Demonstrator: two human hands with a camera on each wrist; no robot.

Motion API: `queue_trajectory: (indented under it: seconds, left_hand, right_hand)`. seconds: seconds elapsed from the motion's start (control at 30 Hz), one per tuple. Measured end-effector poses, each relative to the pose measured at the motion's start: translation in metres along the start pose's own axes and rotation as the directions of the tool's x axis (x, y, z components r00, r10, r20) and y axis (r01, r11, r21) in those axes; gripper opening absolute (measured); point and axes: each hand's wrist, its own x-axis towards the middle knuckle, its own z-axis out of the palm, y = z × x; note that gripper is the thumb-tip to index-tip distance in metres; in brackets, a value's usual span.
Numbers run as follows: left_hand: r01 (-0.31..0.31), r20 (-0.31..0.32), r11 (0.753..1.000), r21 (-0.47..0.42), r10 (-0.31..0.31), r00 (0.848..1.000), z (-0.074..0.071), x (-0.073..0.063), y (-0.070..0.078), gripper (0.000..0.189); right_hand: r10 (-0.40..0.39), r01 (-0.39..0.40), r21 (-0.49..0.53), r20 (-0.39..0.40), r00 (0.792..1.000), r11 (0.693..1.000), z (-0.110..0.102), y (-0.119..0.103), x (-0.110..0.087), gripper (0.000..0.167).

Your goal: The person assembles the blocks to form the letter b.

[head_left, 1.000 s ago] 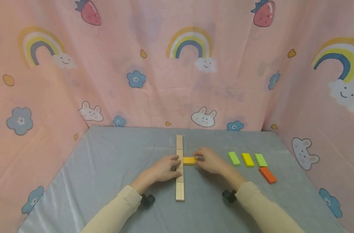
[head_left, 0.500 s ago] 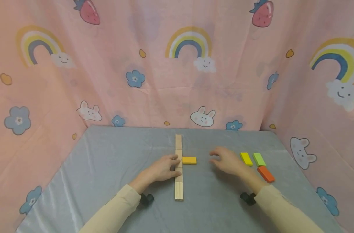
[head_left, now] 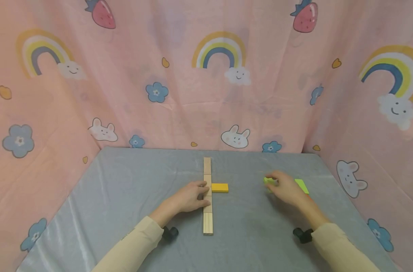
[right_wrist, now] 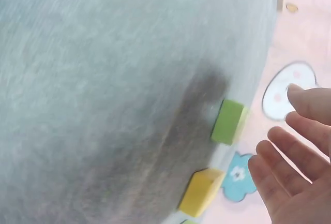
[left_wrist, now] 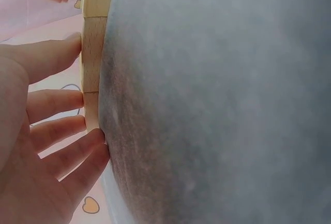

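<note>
Plain wooden blocks (head_left: 208, 223) lie end to end in a straight line across the middle of the table. My left hand (head_left: 190, 196) touches this line with thumb and fingertips. Against the line's right side sits an orange-yellow block (head_left: 221, 187), at a right angle to it. To the right, my right hand (head_left: 287, 189) hovers over a light green block (head_left: 266, 180). The right wrist view has its fingers (right_wrist: 279, 169) loosely extended and apart from that green block (right_wrist: 226, 123). A yellow block (right_wrist: 200, 192) shows there too, but the hand hides it in the head view.
A second light green block (head_left: 301, 186) lies beyond the right hand. The orange-red block beside it is mostly covered by the wrist. Grey cloth (head_left: 142, 172) covers the table, and a pink patterned curtain (head_left: 179, 121) stands behind and at both sides.
My right hand has let go of the orange-yellow block and moved right to the light green block. The left hand keeps its place on the wooden blocks.
</note>
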Motion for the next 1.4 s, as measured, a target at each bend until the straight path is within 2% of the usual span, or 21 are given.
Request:
queue_trajectory:
  seconds: [0.23, 0.53, 0.9, 1.4]
  left_hand:
    - [-0.004, -0.003, 1.000, -0.002, 0.004, 1.000, 0.000, 0.000, 0.000, 0.059]
    - [0.000, 0.000, 1.000, 0.004, 0.000, 1.000, 0.000, 0.000, 0.001, 0.059]
    - [0.003, 0.007, 1.000, 0.013, -0.003, 1.000, -0.001, 0.000, 0.002, 0.059]
    - [0.005, 0.006, 1.000, 0.004, -0.005, 1.000, -0.001, -0.001, 0.002, 0.058]
  right_hand:
    - [0.065, -0.065, 0.014, -0.004, 0.998, 0.998, -0.001, 0.013, 0.000, 0.043]
    - [0.109, -0.112, 0.056, 0.046, 0.993, 0.992, 0.002, 0.018, 0.002, 0.053]
    - [0.112, -0.116, 0.029, 0.104, 0.988, 0.993, 0.002, 0.020, 0.006, 0.063]
    - [0.073, -0.077, 0.035, 0.094, 0.993, 0.996, 0.010, 0.014, 0.010, 0.063]
